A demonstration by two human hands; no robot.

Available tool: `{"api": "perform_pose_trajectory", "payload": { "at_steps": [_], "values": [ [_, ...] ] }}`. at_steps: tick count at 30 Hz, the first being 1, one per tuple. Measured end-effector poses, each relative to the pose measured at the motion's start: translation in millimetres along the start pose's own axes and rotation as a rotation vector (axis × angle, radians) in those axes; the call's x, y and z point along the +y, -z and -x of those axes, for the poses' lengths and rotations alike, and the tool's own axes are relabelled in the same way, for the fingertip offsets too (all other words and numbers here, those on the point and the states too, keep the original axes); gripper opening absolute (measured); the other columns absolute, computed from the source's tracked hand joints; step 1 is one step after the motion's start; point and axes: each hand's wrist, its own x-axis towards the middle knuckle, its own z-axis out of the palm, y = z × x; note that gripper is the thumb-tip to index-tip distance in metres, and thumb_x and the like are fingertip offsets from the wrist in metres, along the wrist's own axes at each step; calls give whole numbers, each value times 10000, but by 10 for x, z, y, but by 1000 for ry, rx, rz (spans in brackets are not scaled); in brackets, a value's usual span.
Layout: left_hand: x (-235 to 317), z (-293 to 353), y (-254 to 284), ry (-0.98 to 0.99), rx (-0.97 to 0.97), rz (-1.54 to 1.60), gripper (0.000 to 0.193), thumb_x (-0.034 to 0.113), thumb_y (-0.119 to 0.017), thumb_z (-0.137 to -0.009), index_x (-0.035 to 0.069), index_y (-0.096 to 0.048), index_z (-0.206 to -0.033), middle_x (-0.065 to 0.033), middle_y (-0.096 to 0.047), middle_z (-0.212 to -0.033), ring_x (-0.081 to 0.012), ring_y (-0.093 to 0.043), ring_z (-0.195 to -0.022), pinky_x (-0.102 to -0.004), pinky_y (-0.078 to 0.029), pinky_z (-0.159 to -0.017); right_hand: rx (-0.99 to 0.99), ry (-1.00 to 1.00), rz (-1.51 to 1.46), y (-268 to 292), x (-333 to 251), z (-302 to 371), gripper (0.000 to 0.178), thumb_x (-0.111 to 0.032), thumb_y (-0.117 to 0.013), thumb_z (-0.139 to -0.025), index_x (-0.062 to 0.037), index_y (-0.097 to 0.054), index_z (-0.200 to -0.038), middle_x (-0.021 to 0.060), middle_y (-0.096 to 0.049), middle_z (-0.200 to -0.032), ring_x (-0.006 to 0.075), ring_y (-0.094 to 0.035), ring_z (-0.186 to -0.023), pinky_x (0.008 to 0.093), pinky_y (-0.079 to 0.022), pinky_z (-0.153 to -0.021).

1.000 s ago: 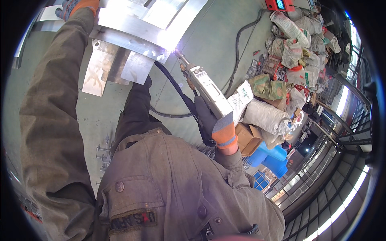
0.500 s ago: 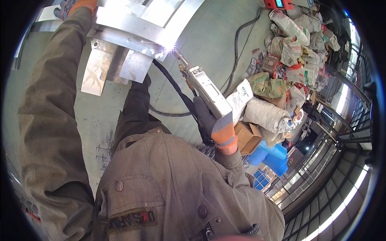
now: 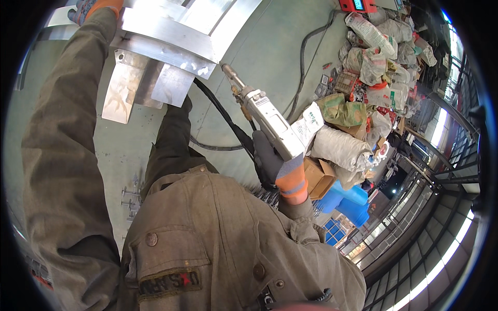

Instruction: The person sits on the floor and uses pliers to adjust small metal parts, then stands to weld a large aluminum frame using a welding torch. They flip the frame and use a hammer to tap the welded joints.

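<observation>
My right hand (image 3: pixel 279 165), in a grey and orange glove, is closed round the rear of a silver, box-bodied welding gun (image 3: pixel 271 120). A black cable runs down beside it. The gun's narrow nozzle points up and left, just off the corner of a shiny sheet-metal workpiece (image 3: pixel 171 36), and no light shows at its tip. Under the workpiece edge hang bent metal plates (image 3: pixel 174 85). Stretched far forward, my left hand (image 3: pixel 93 9) is gloved too and lies at the workpiece's left part. The frame's upper edge cuts it off, so its grip is hidden.
Filled sacks and bags (image 3: pixel 376 65) are heaped on the floor to the right, near an opened cardboard box (image 3: pixel 319 176) and blue plastic containers (image 3: pixel 350 202). A red device with a lit screen (image 3: pixel 358 5) stands at the far right. A black hose (image 3: pixel 303 62) crosses the floor.
The bright welding spark at the workpiece corner has gone out. The nozzle has drawn slightly away from the metal, down and right, with my right hand. My left hand stays about where it was.
</observation>
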Motion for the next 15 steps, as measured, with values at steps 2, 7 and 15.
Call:
{"api": "perform_pose_trajectory", "payload": {
  "at_steps": [2,7,15],
  "values": [
    [4,14,12,6,-31,-7,692,598,-521,-1132,103,-579,-1612,-147,-536,-1700,-354,-431,-1608,-558,-232,-1363,-23,-86,-44,10,-33,-38,357,-97,-827,-1003,-15,-751,-1342,95,-778,-948,191,-742,-805,319,-585,-744],
    [45,63,81,12,-19,5,703,607,-530,-1124,109,-577,-1619,-139,-531,-1709,-349,-424,-1615,-560,-230,-1363,3,-56,-68,-46,-37,-279,336,-102,-835,-999,-8,-744,-1308,74,-769,-933,161,-712,-753,312,-568,-707],
    [44,67,43,22,9,-10,692,616,-541,-1113,122,-601,-1595,-135,-564,-1673,-346,-458,-1585,-570,-240,-1356,21,-39,-123,-147,-90,-474,276,-146,-828,-1020,4,-753,-1238,22,-737,-848,100,-664,-709,291,-523,-639]
  ]
}}
